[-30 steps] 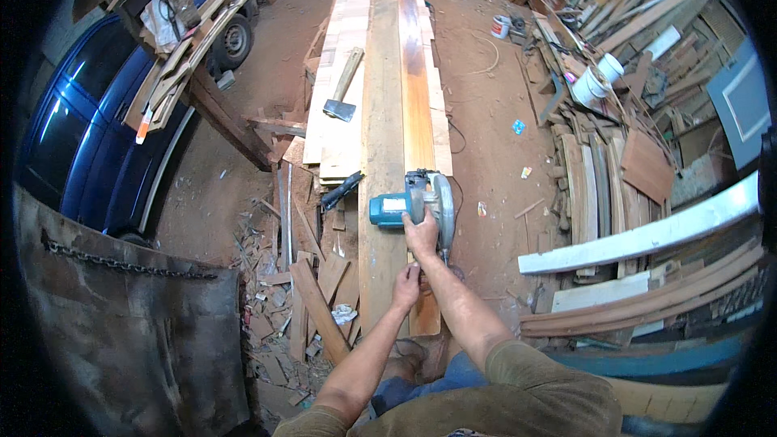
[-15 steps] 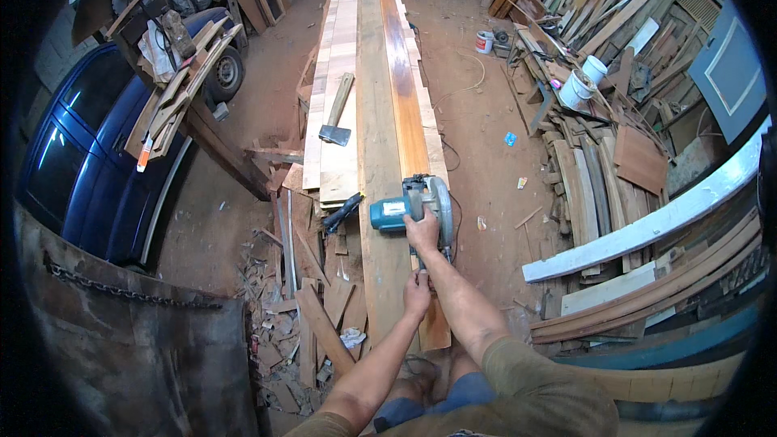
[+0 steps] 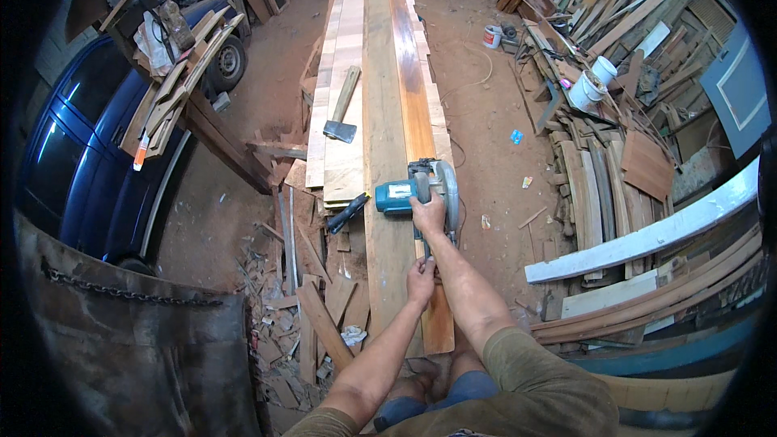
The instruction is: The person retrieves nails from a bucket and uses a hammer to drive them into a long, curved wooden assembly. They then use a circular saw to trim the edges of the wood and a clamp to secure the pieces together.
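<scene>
The saw (image 3: pixel 396 197) has slid forward along the brown board (image 3: pixel 416 129), nearer the axe (image 3: pixel 340 131), so it is further along. Right and nearside of the axe, the right hand's (image 3: pixel 430 215) fingers grip it; the left hand's (image 3: pixel 420 282) press together, contents unclear.

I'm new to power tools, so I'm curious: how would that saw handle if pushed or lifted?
The saw is probably heavy for its size, given its bulky teal motor housing. It may tip leftward when lifted, since that housing juts left of the right hand. The grey guard looks rigid, so little flex seems likely.
</scene>
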